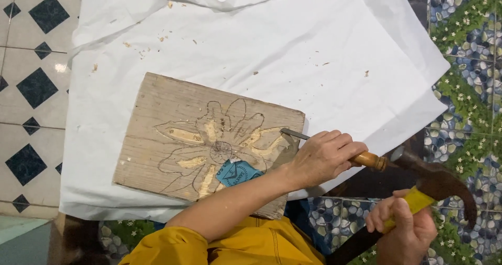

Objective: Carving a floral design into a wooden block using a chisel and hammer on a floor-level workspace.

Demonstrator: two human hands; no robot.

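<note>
A weathered wooden board [157, 113] lies on white paper [293, 50]. A flower outline is drawn on it, and several petals are gouged to pale wood. My left hand [324, 158] grips a chisel [294, 134] by its wooden handle, the metal tip resting on a petal at the board's right edge. My right hand [405, 231] holds a hammer [436, 184] with a yellow handle and a dark rusty claw head. The hammer's face is at the butt of the chisel handle. A blue round sticker [238, 173] sits on the board beside my left forearm.
Wood chips [141, 48] are scattered over the paper's upper left. A white floor with dark diamond tiles [31, 87] runs along the left. A pebble-and-flower patterned surface [470, 61] is on the right. My yellow garment [235, 244] fills the bottom edge.
</note>
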